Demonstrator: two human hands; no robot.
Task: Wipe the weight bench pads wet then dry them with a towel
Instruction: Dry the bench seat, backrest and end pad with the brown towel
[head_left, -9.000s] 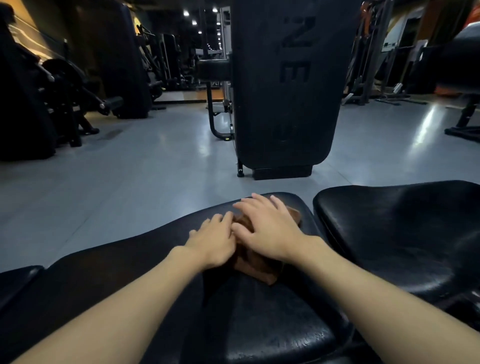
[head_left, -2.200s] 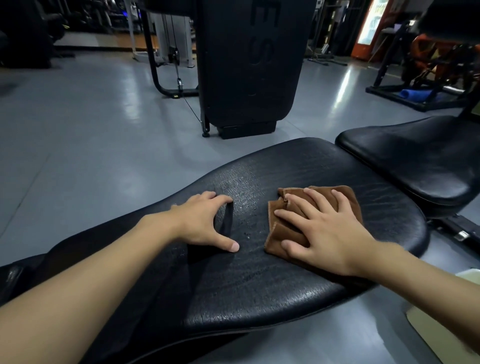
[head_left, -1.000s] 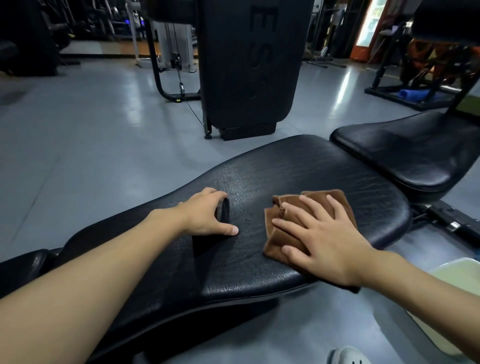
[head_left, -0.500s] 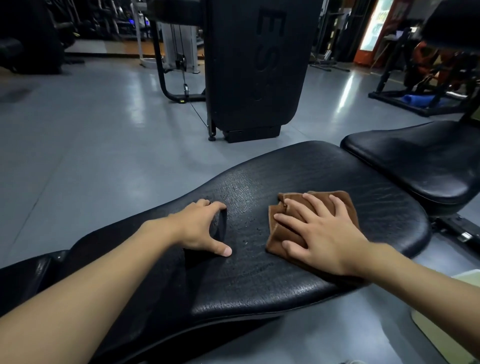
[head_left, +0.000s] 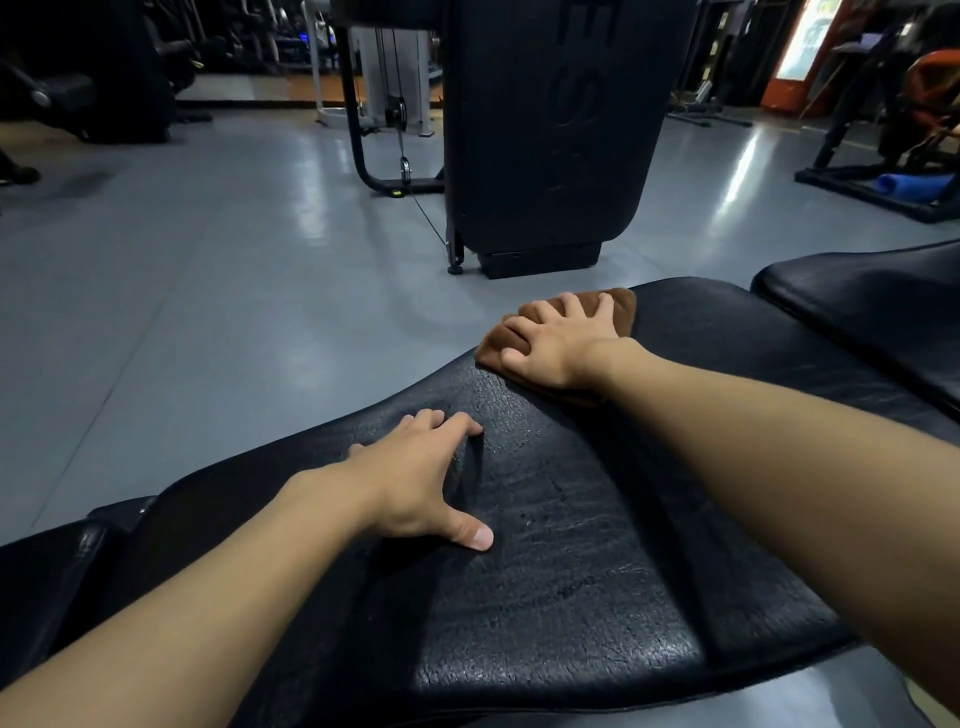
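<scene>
Pressing brown cloth (head_left: 623, 316) flat under spread right hand (head_left: 561, 349) at far edge of bench pad (head_left: 571, 597) (long axis running left-right); bracing open, empty left hand (head_left: 410, 486) nearer, leftward.

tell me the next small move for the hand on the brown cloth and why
Probably draw the brown cloth back toward the near edge in one pressed stroke. The right hand presses it flat at the far edge of the bench pad, so no pad lies beyond it, and the left hand rests off to the side of that path.
</scene>
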